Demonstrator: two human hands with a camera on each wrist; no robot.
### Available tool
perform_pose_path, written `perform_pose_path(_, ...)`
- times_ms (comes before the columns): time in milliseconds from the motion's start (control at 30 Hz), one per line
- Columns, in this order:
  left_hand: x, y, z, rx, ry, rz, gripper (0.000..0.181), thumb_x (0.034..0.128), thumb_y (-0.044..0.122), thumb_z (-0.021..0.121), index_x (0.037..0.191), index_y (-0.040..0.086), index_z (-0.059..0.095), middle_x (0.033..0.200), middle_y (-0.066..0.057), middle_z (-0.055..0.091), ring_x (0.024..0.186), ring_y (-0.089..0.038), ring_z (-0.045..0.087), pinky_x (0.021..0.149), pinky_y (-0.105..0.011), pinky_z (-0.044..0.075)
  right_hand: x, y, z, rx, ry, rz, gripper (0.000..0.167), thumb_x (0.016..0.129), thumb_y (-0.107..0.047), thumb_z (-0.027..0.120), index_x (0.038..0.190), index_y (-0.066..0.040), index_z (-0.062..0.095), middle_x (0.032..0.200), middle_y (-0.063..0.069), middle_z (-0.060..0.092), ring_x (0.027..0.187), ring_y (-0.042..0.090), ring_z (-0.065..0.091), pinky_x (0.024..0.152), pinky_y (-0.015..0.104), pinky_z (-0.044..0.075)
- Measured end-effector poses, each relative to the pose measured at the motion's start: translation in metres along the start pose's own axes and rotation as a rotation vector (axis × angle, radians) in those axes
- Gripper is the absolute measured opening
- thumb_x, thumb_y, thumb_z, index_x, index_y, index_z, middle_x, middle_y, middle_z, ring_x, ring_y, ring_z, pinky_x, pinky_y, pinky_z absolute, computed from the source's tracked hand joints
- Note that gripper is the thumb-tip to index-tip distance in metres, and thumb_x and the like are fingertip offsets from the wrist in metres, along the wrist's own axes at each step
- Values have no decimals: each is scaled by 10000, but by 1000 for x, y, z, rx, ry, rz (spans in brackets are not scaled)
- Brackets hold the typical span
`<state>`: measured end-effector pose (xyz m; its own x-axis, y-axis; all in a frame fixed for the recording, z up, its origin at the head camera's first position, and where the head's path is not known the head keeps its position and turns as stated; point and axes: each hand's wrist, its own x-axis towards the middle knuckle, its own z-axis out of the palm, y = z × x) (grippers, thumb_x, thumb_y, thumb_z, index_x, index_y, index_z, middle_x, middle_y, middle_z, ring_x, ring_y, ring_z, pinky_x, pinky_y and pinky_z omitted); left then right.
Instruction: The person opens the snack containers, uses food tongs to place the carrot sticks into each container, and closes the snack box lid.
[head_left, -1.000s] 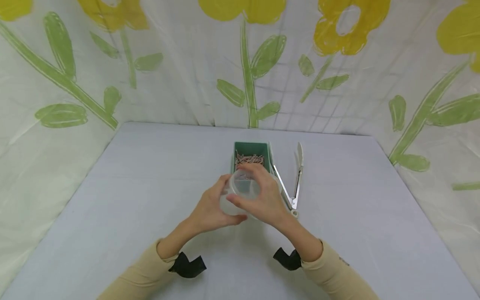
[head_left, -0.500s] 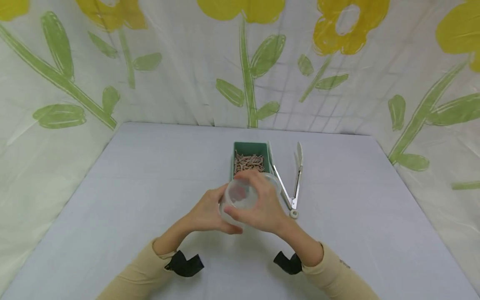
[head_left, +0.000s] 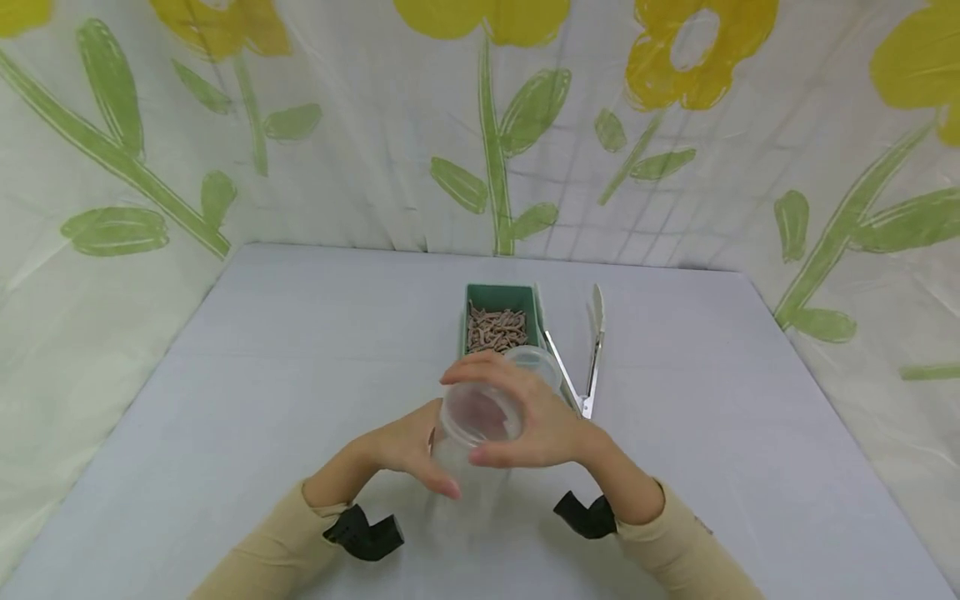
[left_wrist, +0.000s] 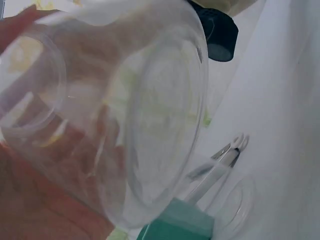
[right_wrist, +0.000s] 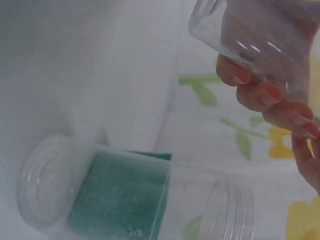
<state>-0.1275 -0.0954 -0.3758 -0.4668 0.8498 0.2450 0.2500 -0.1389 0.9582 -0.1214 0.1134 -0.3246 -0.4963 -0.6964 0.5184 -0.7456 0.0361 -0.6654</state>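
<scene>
A clear jar (head_left: 480, 414) is held above the table, its round end up between both hands. My left hand (head_left: 397, 446) grips its lower side, thumb across the front. Around the upper end curve the thumb and fingers of my right hand (head_left: 536, 417). The jar (left_wrist: 162, 110) fills much of the left wrist view, and fingers wrap the same jar (right_wrist: 260, 42) in the right wrist view. I cannot tell whether a lid is on it. Beyond the hands, a green bin (head_left: 500, 295) holds brown stick-like pieces (head_left: 497, 330).
A second clear jar (head_left: 538, 362) stands upright beside the bin's near right corner, partly behind my right hand; this jar (right_wrist: 215, 200) also shows in the right wrist view. Spread tongs (head_left: 596, 367) lie to its right. A flower-patterned curtain (head_left: 375, 167) hangs behind the table.
Both hands and the jar have moved back toward the body. More of the brown pieces and of the second jar shows. My left thumb has shifted toward the front of the held jar.
</scene>
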Motion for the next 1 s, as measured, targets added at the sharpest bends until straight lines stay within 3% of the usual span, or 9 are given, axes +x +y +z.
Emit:
perform_pose_path(167,-4,3,-4,65,147,-24,751,733,161,839,1323,-62,431,1221,-196,554,1088,-234,540,939,-369,453,-6,7,-12,-53,15,129,751,800,-434,778,1365,-35,487,1373,89,482,1273,244,436,989,443,432)
perform_pose_path(267,-5,3,-4,57,187,-29,772,729,151,840,1345,-54,423,1234,-202,551,1093,-239,540,937,-381,451,-9,12,-16,-32,48,185,858,784,-589,715,1384,-26,471,1380,95,474,1244,256,456,968,428,463)
perform_pose_path(467,-7,3,-4,-20,166,-48,817,749,224,835,1370,-62,388,1248,-170,559,1120,-228,547,966,-410,444,-13,22,-22,40,64,224,923,739,-604,728,1384,1,466,1379,145,490,1207,373,472,970,458,467)
perform_pose_path(667,-8,3,-7,-8,127,-53,806,747,219,837,1358,-70,397,1259,-193,545,1131,-229,534,971,-428,435,-15,26,-27,57,39,236,941,730,-613,729,1371,26,474,1361,196,508,1199,407,485,968,468,466)
perform_pose_path(733,-8,5,-8,37,151,-70,808,721,169,848,1360,-53,407,1260,-184,545,1134,-268,529,968,-446,433,-16,24,-28,100,27,255,899,765,-567,740,1372,39,468,1364,209,503,1211,382,484,981,473,455)
perform_pose_path(800,-8,7,-8,125,215,-88,812,695,122,852,1360,-33,415,1254,-175,548,1124,-320,528,944,-471,438,-17,20,-28,145,22,285,825,813,-478,750,1376,50,457,1378,206,494,1228,349,479,991,474,445)
perform_pose_path(900,-6,10,-5,324,381,-141,806,647,103,858,1332,0,447,1224,-146,564,1088,-338,540,898,-497,444,-15,11,-25,189,39,353,728,859,-335,746,1390,57,439,1409,187,471,1253,316,460,1004,468,437)
perform_pose_path(1000,-2,13,2,525,539,-193,809,621,134,876,1305,-6,467,1204,-147,580,1059,-334,555,857,-518,467,-10,4,-18,153,97,452,690,853,-246,758,1400,36,446,1422,161,466,1259,298,460,1002,447,446)
